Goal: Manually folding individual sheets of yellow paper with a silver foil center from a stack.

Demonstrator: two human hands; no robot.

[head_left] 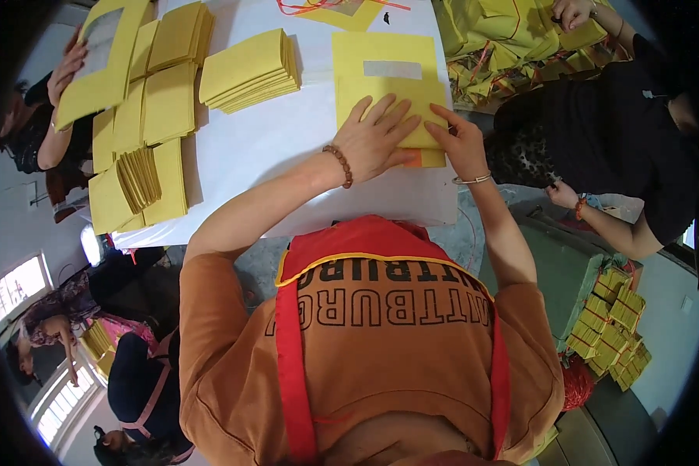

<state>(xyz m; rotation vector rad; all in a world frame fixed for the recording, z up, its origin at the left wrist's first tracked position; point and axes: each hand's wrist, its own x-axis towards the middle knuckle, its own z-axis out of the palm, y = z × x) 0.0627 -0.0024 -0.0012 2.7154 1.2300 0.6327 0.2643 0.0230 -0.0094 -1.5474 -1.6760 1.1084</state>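
Observation:
A yellow paper sheet [353, 87] with a pale rectangular strip lies near the right side of the white table. Across its lower part my left hand [374, 138] rests flat, fingers spread. My right hand [462, 147] touches the sheet's right edge, its thumb and index finger apart and the other fingers partly hidden. Below the hands, a narrow folded lower edge [433, 158] shows with a bit of orange. Whether other sheets lie beneath cannot be made out.
A fanned yellow stack [248, 68] and several yellow bundles [169, 101] cover the table's left [233, 163]. At far left a person's hand [68, 68] holds a yellow sheet [93, 66]. To the right, another person [598, 124] stands beside a yellow heap [505, 54]. Tied bundles [610, 326] sit lower right.

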